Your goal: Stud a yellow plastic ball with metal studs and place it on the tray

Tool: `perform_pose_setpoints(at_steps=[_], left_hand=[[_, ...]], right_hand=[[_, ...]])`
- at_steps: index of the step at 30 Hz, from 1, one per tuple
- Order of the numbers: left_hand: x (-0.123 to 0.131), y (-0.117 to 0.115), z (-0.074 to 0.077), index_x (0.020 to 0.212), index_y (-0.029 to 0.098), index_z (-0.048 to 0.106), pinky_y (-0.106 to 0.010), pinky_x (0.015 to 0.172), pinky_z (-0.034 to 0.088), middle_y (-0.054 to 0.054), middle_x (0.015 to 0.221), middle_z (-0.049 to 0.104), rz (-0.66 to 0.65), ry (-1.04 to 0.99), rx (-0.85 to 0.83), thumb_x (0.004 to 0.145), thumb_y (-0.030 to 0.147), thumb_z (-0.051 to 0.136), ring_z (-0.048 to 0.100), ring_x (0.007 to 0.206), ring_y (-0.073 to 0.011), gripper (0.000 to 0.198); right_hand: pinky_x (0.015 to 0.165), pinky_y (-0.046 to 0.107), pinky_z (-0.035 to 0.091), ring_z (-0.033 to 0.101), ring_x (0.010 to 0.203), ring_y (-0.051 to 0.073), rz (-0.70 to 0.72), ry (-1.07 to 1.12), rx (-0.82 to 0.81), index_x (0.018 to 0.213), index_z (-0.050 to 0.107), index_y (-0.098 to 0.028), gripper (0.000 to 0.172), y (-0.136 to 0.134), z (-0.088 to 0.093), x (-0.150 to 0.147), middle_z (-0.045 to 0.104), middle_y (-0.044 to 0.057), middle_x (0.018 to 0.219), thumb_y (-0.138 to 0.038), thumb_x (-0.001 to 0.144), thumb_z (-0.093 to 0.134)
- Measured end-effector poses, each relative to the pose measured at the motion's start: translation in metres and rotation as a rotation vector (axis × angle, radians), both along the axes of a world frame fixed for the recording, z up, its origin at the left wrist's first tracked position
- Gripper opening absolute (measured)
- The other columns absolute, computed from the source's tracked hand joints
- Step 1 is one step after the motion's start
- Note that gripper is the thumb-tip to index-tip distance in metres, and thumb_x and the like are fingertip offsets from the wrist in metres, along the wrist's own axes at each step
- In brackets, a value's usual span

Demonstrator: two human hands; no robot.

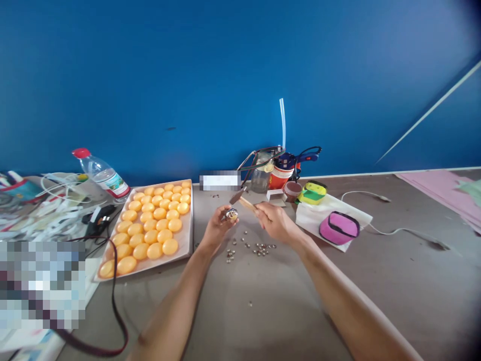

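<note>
My left hand [218, 226] is closed in a pinch on a small shiny metal piece [232, 215], held just above the grey table [263, 301]. My right hand [273, 220] is wrapped round the wooden handle of a small hammer [240, 198], whose dark head points up and left, right above the metal piece. Several small metal pieces [259, 247] lie scattered on the table under and between my hands.
A tray [187, 235] of several orange half-spheres lies to the left. Behind it are a water bottle [103, 175] and cables. At the back stand cups and tools [280, 168]. A pink pouch [338, 227] on white paper and a white cable [394, 230] lie to the right.
</note>
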State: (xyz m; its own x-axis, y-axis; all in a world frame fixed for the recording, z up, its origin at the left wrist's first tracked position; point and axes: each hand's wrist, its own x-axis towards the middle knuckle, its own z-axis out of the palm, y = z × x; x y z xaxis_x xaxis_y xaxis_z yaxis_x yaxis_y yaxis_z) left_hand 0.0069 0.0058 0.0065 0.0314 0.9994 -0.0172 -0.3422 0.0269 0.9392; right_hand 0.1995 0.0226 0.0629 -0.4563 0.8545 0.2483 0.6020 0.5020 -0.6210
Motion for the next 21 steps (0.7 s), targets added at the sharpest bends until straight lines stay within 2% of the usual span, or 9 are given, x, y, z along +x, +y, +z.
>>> perform_pose_setpoints(at_steps=[5, 10, 15, 21], left_hand=[[-0.0002, 0.0003, 0.0007, 0.1, 0.02, 0.056, -0.029, 0.08, 0.045, 0.0, 0.091, 0.058, 0.007, 0.0, 0.01, 0.066, 0.024, 0.073, 0.059, 0.08, -0.012, 0.038], [-0.0003, 0.0, 0.0018, 0.101, 0.021, 0.053, -0.03, 0.076, 0.045, -0.001, 0.092, 0.058, 0.006, -0.018, -0.028, 0.066, 0.027, 0.073, 0.061, 0.077, -0.0131, 0.041], [0.0013, 0.0, 0.0021, 0.099, 0.021, 0.052, -0.03, 0.079, 0.045, 0.0, 0.093, 0.059, 0.067, -0.061, -0.055, 0.061, 0.024, 0.076, 0.061, 0.077, -0.0124, 0.045], [0.0002, 0.0003, -0.0008, 0.107, 0.022, 0.051, -0.032, 0.08, 0.046, -0.004, 0.106, 0.058, 0.073, -0.072, -0.049, 0.062, 0.024, 0.075, 0.062, 0.083, -0.0151, 0.051]], right_hand=[[0.06, 0.022, 0.032, 0.046, 0.061, 0.011, 0.087, -0.002, -0.01, 0.069, 0.05, -0.017, 0.022, -0.0053, 0.0009, -0.005, 0.049, 0.0, 0.067, -0.018, 0.087, 0.037], [0.061, 0.022, 0.033, 0.047, 0.061, 0.011, 0.048, 0.092, -0.008, 0.078, 0.052, -0.017, 0.02, -0.004, 0.0007, -0.0027, 0.052, 0.001, 0.069, -0.021, 0.088, 0.035], [0.057, 0.022, 0.031, 0.044, 0.056, 0.011, 0.027, -0.004, -0.055, 0.068, 0.049, -0.018, 0.022, -0.003, 0.0016, -0.0005, 0.05, 0.0, 0.062, -0.021, 0.085, 0.036], [0.056, 0.021, 0.032, 0.045, 0.055, 0.011, -0.011, 0.064, -0.11, 0.075, 0.05, -0.018, 0.024, -0.0047, 0.0023, -0.0011, 0.052, -0.001, 0.06, -0.027, 0.089, 0.033]])
